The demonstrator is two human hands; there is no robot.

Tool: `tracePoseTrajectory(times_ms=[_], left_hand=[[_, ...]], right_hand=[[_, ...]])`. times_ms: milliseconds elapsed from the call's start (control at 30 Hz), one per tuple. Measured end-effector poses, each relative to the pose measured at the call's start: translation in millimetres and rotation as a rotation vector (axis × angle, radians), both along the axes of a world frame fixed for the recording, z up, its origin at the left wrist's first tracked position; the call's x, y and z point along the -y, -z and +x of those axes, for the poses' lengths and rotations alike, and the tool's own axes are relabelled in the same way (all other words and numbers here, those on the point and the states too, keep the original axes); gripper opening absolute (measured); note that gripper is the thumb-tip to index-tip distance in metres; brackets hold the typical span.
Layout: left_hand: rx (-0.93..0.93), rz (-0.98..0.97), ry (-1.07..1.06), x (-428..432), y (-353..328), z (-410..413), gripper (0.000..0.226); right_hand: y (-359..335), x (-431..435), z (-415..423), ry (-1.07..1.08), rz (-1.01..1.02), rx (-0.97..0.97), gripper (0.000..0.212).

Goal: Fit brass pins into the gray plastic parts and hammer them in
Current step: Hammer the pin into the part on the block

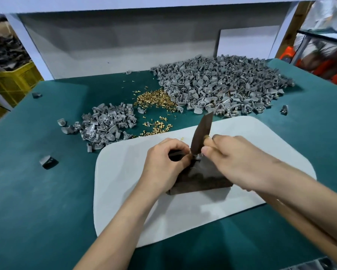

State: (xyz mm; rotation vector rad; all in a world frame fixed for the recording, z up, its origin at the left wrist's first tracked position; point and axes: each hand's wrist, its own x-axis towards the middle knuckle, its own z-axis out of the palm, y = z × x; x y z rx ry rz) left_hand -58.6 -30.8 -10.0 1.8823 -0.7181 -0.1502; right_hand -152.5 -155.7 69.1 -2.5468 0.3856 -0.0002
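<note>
Green desk (37, 191) | on mat (124, 207): left grip (163, 164) pinches part (197, 157) on block (200, 180), right grip (237, 158) clenches hammer (201, 131) | small pile (105, 123) beyond mat likely done, big pile (222, 84) pending | early

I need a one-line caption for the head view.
Left hand steadies a small gray plastic part on a dark block; right hand grips a dark-headed hammer.

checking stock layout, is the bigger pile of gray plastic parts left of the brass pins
No, the bigger pile of gray plastic parts lies right of the brass pins, and the smaller pile lies left of them.
</note>
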Motion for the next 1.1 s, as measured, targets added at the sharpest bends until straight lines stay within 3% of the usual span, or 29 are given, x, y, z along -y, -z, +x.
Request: tracePoseTrajectory(times_ms=[200, 300, 533, 600, 733, 867, 1033, 1100], left_hand=[[-0.136, -0.072, -0.040, 3, 2, -1, 0.017], [-0.182, -0.090, -0.043, 3, 3, -2, 0.016], [-0.192, -0.082, -0.037, 3, 3, -1, 0.018], [-0.196, -0.062, -0.031, 3, 2, -1, 0.017], [-0.255, -0.014, -0.014, 0, -5, 1, 0.018], [-0.189, 0.032, 0.031, 17, -35, 16, 0.018], [-0.001, -0.014, 0.054, 91, -89, 68, 0.014], [0.152, 0.133, -0.041, 117, -91, 96, 0.010]], right_hand=[[-10, 45, 13, 0.163, 0.627, 0.221, 0.034], [7, 75, 31, 0.217, 0.899, 0.150, 0.034], [61, 109, 48, 0.352, 1.142, -0.005, 0.038], [72, 107, 48, 0.375, 1.029, -0.009, 0.036], [82, 96, 50, 0.365, 0.583, 0.099, 0.041], [84, 93, 48, 0.322, -0.186, 0.073, 0.037], [84, 89, 49, 0.276, -0.316, 0.030, 0.030], [84, 91, 48, 0.294, -0.326, 0.029, 0.032]])
